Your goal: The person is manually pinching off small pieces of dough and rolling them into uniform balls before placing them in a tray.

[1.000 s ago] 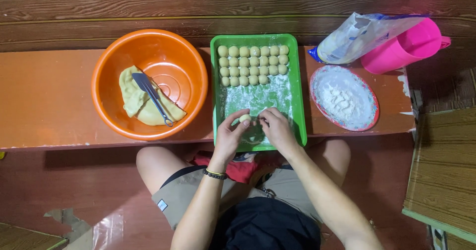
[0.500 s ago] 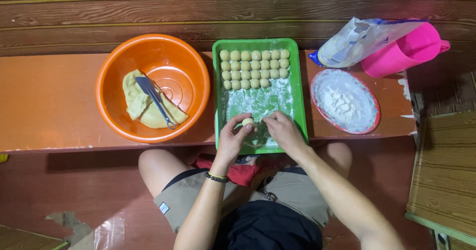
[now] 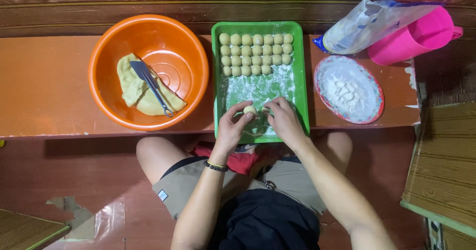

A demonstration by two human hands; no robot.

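A green tray (image 3: 301, 76) dusted with flour sits on the orange bench, with several rows of small dough balls (image 3: 255, 51) at its far end. Over the tray's near end, my left hand (image 3: 233, 126) holds a small dough ball (image 3: 249, 110) at its fingertips. My right hand (image 3: 283, 118) is beside it, fingers bent down onto the floured tray, next to the ball; whether it pinches a bit of dough I cannot tell.
An orange basin (image 3: 148, 71) at the left holds a lump of yellow dough (image 3: 134, 86) and a knife (image 3: 151, 86). To the right lie a red-rimmed plate of flour (image 3: 348, 89), a plastic flour bag (image 3: 369, 24) and a pink jug (image 3: 416, 36). A wooden table edge (image 3: 436, 180) stands at the right.
Both hands have moved apart a little over the tray's near end. The dough ball now shows at my left fingertips instead of being hidden between the hands.
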